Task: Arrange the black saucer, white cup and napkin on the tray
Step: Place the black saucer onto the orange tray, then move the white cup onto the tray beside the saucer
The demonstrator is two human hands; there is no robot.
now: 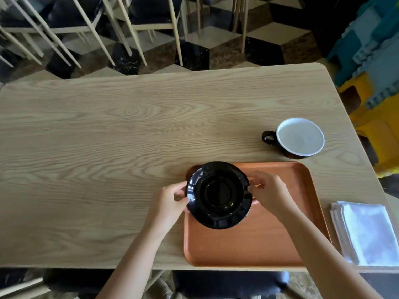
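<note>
The black saucer (219,194) is over the far left corner of the orange tray (254,240), held between both hands. My left hand (169,201) pinches its left rim and my right hand (268,192) pinches its right rim. Whether the saucer rests on the tray or hovers just above it, I cannot tell. The cup (299,138), white inside and black outside with a black handle to the left, stands upright on the table beyond the tray's far right corner. The folded white napkin (367,233) lies on the table right of the tray.
The light wooden table (108,147) stretches wide to the left and back. Chairs with pale wooden legs (129,29) stand beyond its far edge. Blue and yellow crates (371,61) are stacked off the right side. A dark chair seat (228,281) sits below the near edge.
</note>
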